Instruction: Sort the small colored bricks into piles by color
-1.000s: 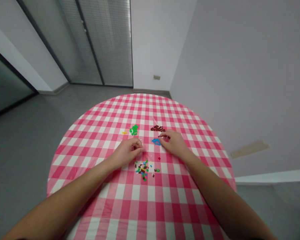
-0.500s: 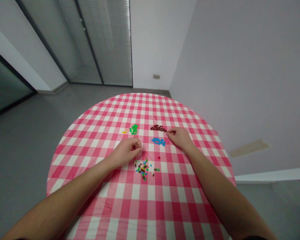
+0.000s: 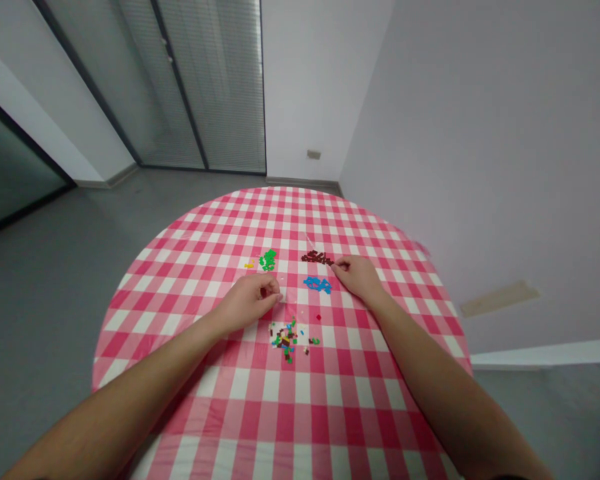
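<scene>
A round table with a red-and-white checked cloth (image 3: 280, 407) fills the lower view. Small plastic bricks lie on it in groups: a mixed heap (image 3: 286, 335), a green group (image 3: 267, 259), a blue group (image 3: 317, 285), a dark brown group (image 3: 316, 257), one yellow piece (image 3: 249, 265) and one red piece (image 3: 319, 317). My left hand (image 3: 250, 298) rests just left of the mixed heap, fingers curled in a pinch. My right hand (image 3: 359, 274) lies at the right end of the brown group, fingertips pinched together beside those pieces. What either pinch holds is too small to see.
Grey floor surrounds the table. A light wall runs close along the right side, with a wall socket (image 3: 313, 155) at the back. Glass partitions with blinds (image 3: 215, 87) stand at the back left.
My right hand moved from beside the blue group up and right to the end of the brown group. The left hand shifted only slightly.
</scene>
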A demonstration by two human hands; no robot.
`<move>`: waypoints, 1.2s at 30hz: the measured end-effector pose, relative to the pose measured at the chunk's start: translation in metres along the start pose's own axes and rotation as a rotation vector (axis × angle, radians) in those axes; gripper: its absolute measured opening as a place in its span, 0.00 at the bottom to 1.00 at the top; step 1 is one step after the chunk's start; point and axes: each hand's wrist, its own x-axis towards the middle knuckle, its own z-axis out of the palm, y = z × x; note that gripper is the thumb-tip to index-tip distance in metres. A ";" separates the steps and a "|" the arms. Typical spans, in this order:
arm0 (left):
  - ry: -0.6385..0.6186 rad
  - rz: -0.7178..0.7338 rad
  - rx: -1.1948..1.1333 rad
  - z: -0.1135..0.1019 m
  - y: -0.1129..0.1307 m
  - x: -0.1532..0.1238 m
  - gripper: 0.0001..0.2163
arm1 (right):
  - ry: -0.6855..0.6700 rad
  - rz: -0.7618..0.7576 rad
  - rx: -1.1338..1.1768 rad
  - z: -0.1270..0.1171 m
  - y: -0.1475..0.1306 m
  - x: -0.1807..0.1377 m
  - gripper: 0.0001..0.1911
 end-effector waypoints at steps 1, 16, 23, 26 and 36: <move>-0.016 0.009 0.026 -0.001 -0.001 0.000 0.04 | 0.001 0.001 -0.002 0.000 0.000 0.000 0.14; -0.407 0.311 0.200 -0.023 -0.012 0.001 0.11 | -0.311 -0.405 0.210 -0.023 -0.032 -0.029 0.07; -0.443 0.178 0.133 -0.035 -0.008 0.000 0.10 | -0.554 -0.478 0.194 -0.027 -0.046 -0.045 0.11; -0.474 0.090 0.139 -0.041 -0.010 -0.002 0.12 | -0.571 -0.489 0.200 -0.026 -0.046 -0.045 0.09; -0.527 0.002 0.170 -0.048 -0.006 -0.007 0.15 | -0.401 -0.531 0.171 -0.009 -0.058 -0.047 0.08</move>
